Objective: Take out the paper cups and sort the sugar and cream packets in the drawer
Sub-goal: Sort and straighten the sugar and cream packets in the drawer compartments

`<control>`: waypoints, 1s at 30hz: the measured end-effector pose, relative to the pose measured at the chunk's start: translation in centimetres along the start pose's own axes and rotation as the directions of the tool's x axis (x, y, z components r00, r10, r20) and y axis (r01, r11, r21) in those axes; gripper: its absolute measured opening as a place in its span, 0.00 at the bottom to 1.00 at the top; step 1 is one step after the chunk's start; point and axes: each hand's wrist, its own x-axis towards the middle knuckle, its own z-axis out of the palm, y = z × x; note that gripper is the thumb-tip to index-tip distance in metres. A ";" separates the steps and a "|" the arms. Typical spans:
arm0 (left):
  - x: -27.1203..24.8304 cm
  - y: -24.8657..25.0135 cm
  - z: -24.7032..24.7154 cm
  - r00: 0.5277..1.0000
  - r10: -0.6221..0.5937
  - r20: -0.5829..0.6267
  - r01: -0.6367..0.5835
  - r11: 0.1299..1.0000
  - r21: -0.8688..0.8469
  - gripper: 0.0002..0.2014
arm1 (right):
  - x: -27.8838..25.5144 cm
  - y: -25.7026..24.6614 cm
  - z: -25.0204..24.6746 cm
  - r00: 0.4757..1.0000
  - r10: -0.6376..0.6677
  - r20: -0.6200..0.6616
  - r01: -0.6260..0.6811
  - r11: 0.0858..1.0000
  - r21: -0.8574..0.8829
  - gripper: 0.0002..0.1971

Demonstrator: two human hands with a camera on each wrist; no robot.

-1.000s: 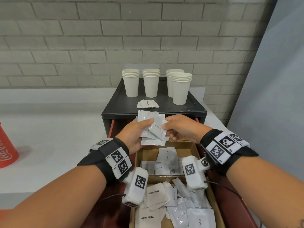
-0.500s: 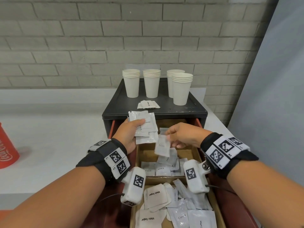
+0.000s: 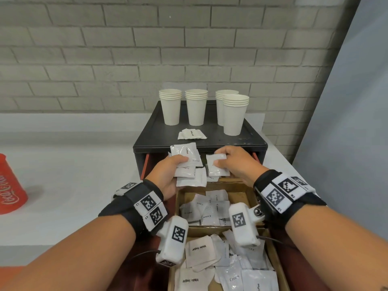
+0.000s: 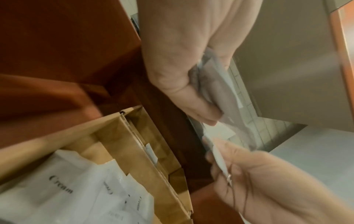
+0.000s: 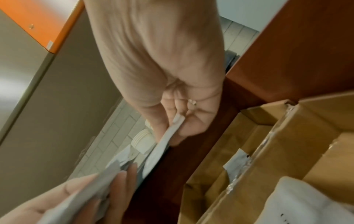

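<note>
My left hand (image 3: 178,162) grips a fanned bundle of white packets (image 3: 185,164) above the open drawer; the top one reads "Coffee". Right beside it, my right hand (image 3: 218,159) pinches one white packet (image 3: 216,168) between thumb and fingers. Below, the far cardboard compartment (image 3: 241,191) holds Cream packets (image 3: 206,208). Mixed White Sugar, Cream and Coffee packets (image 3: 200,249) fill the near compartment. The left wrist view shows the left hand (image 4: 191,94) curled round its bundle (image 4: 216,86). In the right wrist view the right hand (image 5: 172,122) pinches its packet (image 5: 162,145). Several stacks of paper cups (image 3: 170,109) stand on the black cabinet (image 3: 249,141).
A small pile of packets (image 3: 191,134) lies on the cabinet top in front of the cups. A red Coca-Cola cup (image 3: 10,185) stands at the far left of the white counter (image 3: 73,175). A grey panel (image 3: 346,122) closes off the right side; a brick wall is behind.
My right hand pulled a packet out of the left hand's bundle and lowered it over the drawer; now it is up beside the bundle, pinching a packet. The left hand has barely moved.
</note>
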 end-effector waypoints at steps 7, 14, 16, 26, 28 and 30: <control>-0.1 -0.6 0.5 0.999 -0.040 0.015 0.037 0.991 0.131 0.14 | -0.3 -1.3 1.5 0.998 -0.057 0.021 0.059 0.996 -0.060 0.17; -0.3 -0.7 0.6 0.996 -0.043 0.076 0.026 0.977 0.211 0.13 | 0.2 -1.6 0.9 0.977 -0.170 -0.130 0.168 0.985 -0.026 0.11; -0.2 -0.5 0.2 0.999 -0.045 0.029 0.038 0.978 0.204 0.12 | 0.1 -1.3 0.2 0.982 -0.101 -0.161 0.103 0.995 0.002 0.10; 0.1 -0.5 -0.1 0.997 -0.044 -0.071 0.058 0.978 0.203 0.13 | 1.0 0.4 0.8 0.982 0.163 -0.092 -0.163 0.987 0.009 0.20; 0.1 -0.5 0.1 0.997 -0.052 -0.049 0.061 0.972 0.226 0.10 | 0.7 0.0 1.4 0.990 0.142 -0.008 -0.142 0.989 0.039 0.19; -0.2 -0.6 0.6 0.998 -0.061 -0.015 0.063 0.968 0.243 0.08 | 0.5 -0.5 2.0 0.993 0.098 0.064 -0.101 0.994 0.049 0.17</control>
